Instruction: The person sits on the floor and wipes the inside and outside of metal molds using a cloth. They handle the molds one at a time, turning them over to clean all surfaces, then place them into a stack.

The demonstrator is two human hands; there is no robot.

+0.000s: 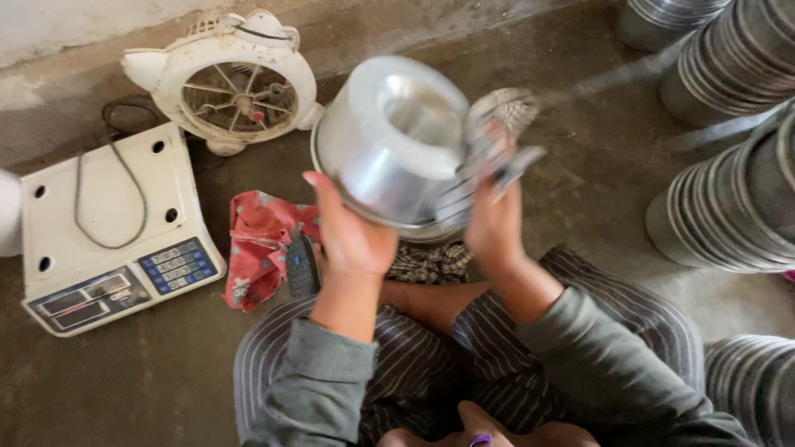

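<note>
Overhead, stacks of metal pots line the right side of the concrete floor; a white scale and a small fan sit left. Between both hands, raised above the lap, is a shiny metal pot, its base tilted toward the camera. The left hand cups its lower rim; the right hand, closed around a blurred cloth, presses its right side.
</note>
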